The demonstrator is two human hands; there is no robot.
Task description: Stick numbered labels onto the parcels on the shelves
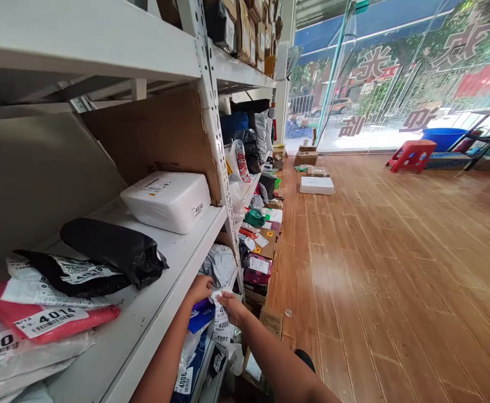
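Observation:
My right hand (pixel 231 308) pinches a strip of white printed number labels (pixel 222 326) that hangs down below the fingers, in front of the lower shelf. Just to its left, my left hand (pixel 201 287) has its fingers curled together near the top of the strip; what lies between them is too small to make out. Under the left hand is a blue and purple package (pixel 201 314). Behind both hands lies a grey plastic parcel (pixel 218 263). Lower down sits a dark blue package with a white label (pixel 183 382).
The white shelf (pixel 161 302) beside my left arm holds a white wrapped box (pixel 169 201), a black parcel (pixel 111 246) and a red parcel (pixel 60 319). A perforated upright (pixel 220 151) stands close by. Parcels line the farther shelves. A white box (pixel 316 185) and red stool (pixel 411 155) are on the wooden floor.

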